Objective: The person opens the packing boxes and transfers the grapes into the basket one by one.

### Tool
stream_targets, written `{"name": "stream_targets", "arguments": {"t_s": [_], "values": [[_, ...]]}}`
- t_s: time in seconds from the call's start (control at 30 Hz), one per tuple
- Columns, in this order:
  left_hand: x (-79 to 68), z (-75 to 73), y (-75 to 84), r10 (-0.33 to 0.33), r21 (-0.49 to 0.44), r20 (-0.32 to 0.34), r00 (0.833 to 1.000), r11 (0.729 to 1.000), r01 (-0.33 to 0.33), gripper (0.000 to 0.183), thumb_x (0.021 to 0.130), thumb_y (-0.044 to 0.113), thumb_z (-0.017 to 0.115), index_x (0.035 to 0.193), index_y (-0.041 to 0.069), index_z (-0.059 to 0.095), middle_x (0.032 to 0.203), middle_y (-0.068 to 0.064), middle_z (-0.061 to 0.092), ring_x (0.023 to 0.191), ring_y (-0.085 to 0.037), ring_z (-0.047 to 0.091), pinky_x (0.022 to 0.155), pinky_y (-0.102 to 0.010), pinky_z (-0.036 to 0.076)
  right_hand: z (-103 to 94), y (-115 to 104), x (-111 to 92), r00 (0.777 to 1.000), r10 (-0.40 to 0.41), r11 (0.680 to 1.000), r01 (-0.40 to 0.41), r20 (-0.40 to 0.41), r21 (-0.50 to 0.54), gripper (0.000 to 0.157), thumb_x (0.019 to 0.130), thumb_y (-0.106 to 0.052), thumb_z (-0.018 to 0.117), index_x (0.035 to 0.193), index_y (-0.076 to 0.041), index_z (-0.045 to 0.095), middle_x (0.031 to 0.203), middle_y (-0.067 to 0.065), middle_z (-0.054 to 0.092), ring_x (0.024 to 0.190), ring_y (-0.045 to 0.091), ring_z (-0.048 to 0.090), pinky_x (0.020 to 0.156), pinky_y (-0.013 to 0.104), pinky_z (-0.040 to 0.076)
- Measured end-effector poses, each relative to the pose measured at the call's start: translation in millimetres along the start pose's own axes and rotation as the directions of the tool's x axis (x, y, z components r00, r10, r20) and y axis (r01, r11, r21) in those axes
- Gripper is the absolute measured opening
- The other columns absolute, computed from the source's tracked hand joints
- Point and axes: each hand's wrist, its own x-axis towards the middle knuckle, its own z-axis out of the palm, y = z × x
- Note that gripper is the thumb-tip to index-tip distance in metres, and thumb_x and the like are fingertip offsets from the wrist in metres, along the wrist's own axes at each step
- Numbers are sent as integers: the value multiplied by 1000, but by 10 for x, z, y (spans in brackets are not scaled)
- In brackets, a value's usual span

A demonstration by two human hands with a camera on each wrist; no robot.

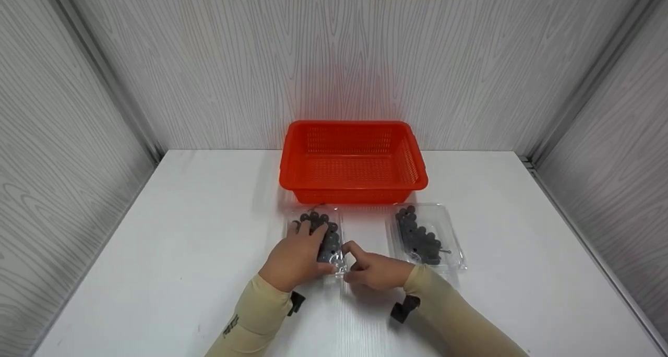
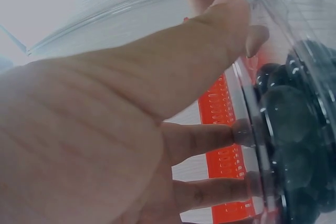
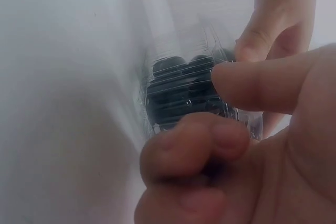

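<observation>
Left hand (image 1: 295, 258): laid over the top of the left clear box (image 1: 340, 267), fingers extended and spread, thumb stretched to the near right corner. Left wrist view: thumb and fingertips touch the plastic; they are not wrapped round it.

Right hand (image 1: 378, 271): at the near right corner of the same box, index finger bent, thumb close to the edge, remaining fingers curled toward the palm. Cannot tell whether finger and thumb pinch the plastic or only touch it.

Left box: on the near side of the basket, slightly left of the middle of the table; holds a bunch of dark grapes (image 1: 330, 245), partly covered by the left hand.

Right box (image 1: 441, 221): clear, well apart from the left box, beyond the right forearm. Second bunch (image 1: 420, 242) inside runs from far left to near right, short stem pointing right.

Red basket (image 1: 355, 185): far part of the white table (image 1: 182, 242), before the wood-grain back wall (image 1: 344, 49); slotted sides and floor visible. Both arms in beige sleeves (image 1: 258, 310).
</observation>
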Motion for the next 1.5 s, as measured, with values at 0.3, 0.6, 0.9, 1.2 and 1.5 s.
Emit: {"name": "stream_targets", "arguments": {"t_s": [0.3, 0.6, 0.9, 1.2, 1.5], "values": [[-2, -7, 5, 5, -5, 11, 1000, 1000, -5, 86, 80, 43, 89, 147, 2, 54, 142, -29, 51, 129, -50, 48, 96, -56, 55, -19, 3, -4, 1000, 11, 1000, -11, 29, 16, 35, 105, -23, 56, 131, -27, 33, 62, -6, 45, 52, 12, 39, 55, 28, 34], [-2, -19, 24, 5, -11, 39, 999, 1000, -4, 85, 81, 44, 88, 148, 4, 54, 143, -28, 51, 133, -50, 46, 100, -54, 53, -19, 8, -16, 999, 0, 994, -4, 42, 108, 30, 103, -17, 55, 124, -23, 35, 60, -6, 39, 50, 11, 33, 50, 26, 29], [-3, -7, 27, -4, 0, 38, 999, 1000, 4, 85, 81, 44, 88, 148, 4, 54, 144, -28, 50, 133, -48, 47, 101, -55, 53, 0, -1, -16, 999, 0, 994, -5, 43, 109, 30, 104, -15, 53, 125, -23, 33, 60, -7, 40, 48, 9, 35, 47, 24, 30], [0, 10, 20, 5, 12, 26, 1000, 1000, -5, 85, 81, 45, 88, 148, 5, 55, 141, -27, 52, 129, -46, 48, 99, -54, 54, 8, -42, -31, 1000, -17, 999, 18, -11, 34, 28, 101, -15, 47, 127, -20, 37, 57, -5, 40, 47, 12, 38, 49, 25, 34], [-16, 8, 21, 17, -13, 21, 1000, 1000, -17, 85, 80, 44, 89, 148, 4, 55, 142, -29, 51, 131, -48, 47, 99, -55, 54, 13, -69, -50, 999, 38, 998, -38, 0, 45, 27, 102, -19, 48, 126, -22, 36, 55, -4, 39, 45, 12, 36, 46, 26, 32]]}}
